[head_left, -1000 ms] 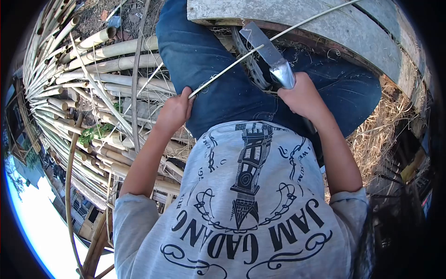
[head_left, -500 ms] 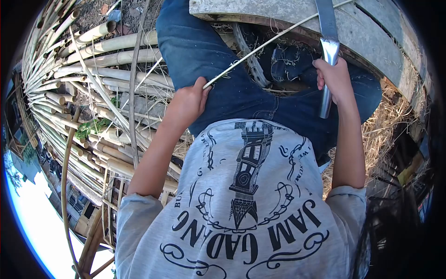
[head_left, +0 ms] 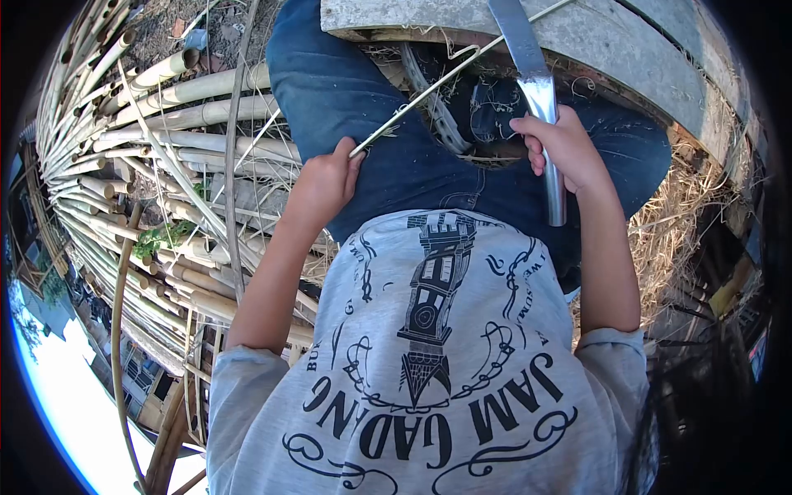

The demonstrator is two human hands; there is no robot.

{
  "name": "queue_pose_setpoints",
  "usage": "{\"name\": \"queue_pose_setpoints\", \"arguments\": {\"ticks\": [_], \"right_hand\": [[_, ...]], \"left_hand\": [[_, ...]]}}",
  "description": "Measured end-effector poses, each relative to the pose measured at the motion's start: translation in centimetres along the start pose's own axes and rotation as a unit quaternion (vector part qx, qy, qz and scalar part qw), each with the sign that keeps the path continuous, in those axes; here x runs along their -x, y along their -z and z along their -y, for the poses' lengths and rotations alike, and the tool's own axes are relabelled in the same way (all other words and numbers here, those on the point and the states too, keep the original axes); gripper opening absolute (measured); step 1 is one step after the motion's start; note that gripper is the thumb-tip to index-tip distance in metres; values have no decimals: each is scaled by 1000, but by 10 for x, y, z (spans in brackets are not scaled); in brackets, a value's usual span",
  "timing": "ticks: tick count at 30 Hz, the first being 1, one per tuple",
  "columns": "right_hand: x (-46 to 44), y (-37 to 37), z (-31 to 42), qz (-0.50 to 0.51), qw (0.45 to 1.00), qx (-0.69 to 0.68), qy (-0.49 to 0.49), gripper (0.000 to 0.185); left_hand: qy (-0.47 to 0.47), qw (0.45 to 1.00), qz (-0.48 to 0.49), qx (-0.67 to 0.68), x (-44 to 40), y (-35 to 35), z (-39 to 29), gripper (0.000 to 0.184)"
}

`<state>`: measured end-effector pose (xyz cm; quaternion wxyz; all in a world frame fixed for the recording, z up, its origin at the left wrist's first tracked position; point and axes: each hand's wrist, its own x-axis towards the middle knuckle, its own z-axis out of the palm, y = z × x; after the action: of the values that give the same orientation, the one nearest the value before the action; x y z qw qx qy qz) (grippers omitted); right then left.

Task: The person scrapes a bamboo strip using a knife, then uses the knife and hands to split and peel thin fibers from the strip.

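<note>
Left hand (head_left: 323,183) pinched near end of strip (head_left: 429,91); long axis ran forward-right, crossing behind knife (head_left: 530,62) gripped in right hand (head_left: 563,150); contact unclear.

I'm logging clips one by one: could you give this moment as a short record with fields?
Left hand: grips near end of bamboo strip
Right hand: holds metal-handled knife
Blade: crosses the strip in view; contact unclear
Ahead: weathered planks
Left side: bamboo poles
Right side: straw-like scraps
</note>
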<state>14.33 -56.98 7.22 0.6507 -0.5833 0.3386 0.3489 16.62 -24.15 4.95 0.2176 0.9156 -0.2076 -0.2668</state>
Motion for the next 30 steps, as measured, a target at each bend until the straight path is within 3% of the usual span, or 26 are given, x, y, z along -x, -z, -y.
{"name": "queue_pose_setpoints", "arguments": {"ticks": [2,4,7,12,14,16,17,18,20,23,26,30], "right_hand": [[-13,-3,-13,-171,975,99,103,17],[0,-30,-9,-58,980,184,43,15],[0,-29,-5,-51,982,180,35,13],[-4,-6,-4,132,990,-8,-46,17],[-2,-5,-5,121,992,-16,-35,18],[-7,-9,-8,-28,995,-81,47,17],[-10,-13,-10,-84,993,-18,85,16],[-9,-20,-14,-80,993,-21,84,16],[-4,-39,-17,1,987,157,42,16],[-6,-33,-12,18,989,143,11,16],[-5,-23,-13,159,985,12,-71,17],[1,-31,-15,90,996,15,-12,17]], "left_hand": [[-3,1000,3,-29,-1,0,-4,16],[-4,1000,-2,-26,1,-3,5,16],[-9,1000,-4,-20,0,-4,6,17],[-16,999,-11,-30,2,-2,5,18],[-20,999,-24,-14,-1,-4,5,18],[-18,999,-23,-15,-3,-7,4,18],[-15,999,-20,-21,-2,-7,5,18],[-12,999,-17,-24,0,-6,4,18],[-8,1000,-13,-11,-3,-4,1,15],[7,1000,-11,-7,-2,-5,3,15],[-7,1000,-15,-19,-1,-3,-1,15],[-16,999,-21,-23,-2,-4,1,18]]}}
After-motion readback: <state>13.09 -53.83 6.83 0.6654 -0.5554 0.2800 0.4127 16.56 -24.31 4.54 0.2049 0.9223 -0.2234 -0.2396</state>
